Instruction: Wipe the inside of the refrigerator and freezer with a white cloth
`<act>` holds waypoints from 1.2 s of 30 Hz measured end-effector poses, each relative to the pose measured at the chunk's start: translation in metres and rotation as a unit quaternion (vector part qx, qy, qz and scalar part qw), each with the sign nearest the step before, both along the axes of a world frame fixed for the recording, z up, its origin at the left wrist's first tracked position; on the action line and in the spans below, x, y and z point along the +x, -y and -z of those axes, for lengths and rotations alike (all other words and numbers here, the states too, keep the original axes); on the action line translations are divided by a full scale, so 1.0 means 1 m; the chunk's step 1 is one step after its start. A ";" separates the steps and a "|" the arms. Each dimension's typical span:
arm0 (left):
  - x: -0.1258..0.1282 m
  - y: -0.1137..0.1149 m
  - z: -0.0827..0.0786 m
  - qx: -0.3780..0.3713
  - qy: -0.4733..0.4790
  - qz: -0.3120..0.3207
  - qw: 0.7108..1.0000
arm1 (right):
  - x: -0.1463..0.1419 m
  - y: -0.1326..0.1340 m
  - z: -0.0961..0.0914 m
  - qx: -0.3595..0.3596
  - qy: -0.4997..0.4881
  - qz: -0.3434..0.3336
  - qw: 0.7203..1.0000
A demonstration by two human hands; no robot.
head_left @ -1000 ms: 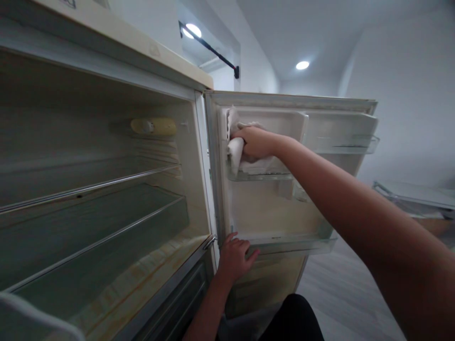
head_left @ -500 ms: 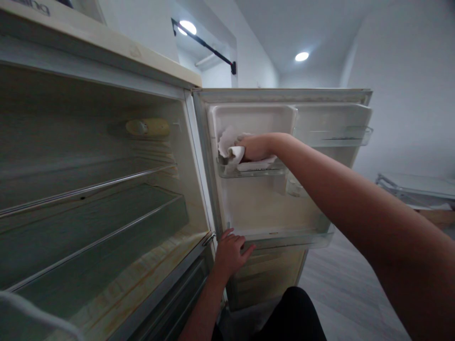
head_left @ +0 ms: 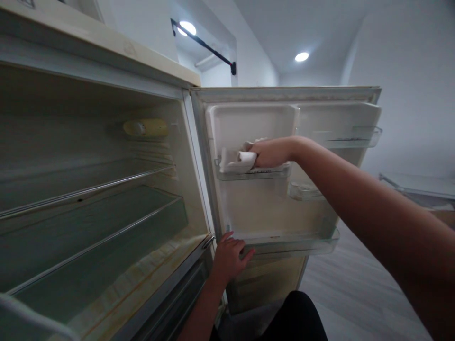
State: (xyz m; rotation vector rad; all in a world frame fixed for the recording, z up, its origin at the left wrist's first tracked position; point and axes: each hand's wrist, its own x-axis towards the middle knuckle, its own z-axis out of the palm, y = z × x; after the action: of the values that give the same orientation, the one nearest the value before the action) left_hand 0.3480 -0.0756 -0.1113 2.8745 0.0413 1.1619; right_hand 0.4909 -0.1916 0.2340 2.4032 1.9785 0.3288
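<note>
Right of the grip (head_left: 270, 152), a pale wall (head_left: 408, 104) is rising behind what may be a blurred table (head_left: 426, 184). Above it, a round light (head_left: 302, 57) is glowing in the ceiling (head_left: 320, 23) and a dark rod (head_left: 204, 44) is spanning an opening (head_left: 215, 74). Below, grey floor (head_left: 355, 289) is showing.

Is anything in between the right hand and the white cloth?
No, nothing that shows: the right hand grips the white cloth directly, at the upper clear shelf on the open fridge door. The left hand is lower down, out of the way.
</note>
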 end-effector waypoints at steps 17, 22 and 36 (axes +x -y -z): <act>0.002 0.004 -0.002 0.001 0.002 -0.008 1.000 | -0.001 0.058 0.012 0.013 0.005 0.032 0.999; 0.003 0.005 -0.002 0.000 0.008 -0.010 1.000 | -0.029 0.047 0.046 0.177 0.133 -0.007 0.975; 0.003 0.006 -0.002 -0.003 0.027 -0.004 1.000 | -0.053 0.003 0.064 0.185 0.138 -0.114 0.966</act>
State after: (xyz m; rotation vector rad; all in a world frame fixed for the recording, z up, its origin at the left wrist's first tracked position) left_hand 0.3512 -0.0818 -0.1098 2.8399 0.0548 1.2380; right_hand 0.4376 -0.1945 0.1704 2.1469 2.2162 1.0637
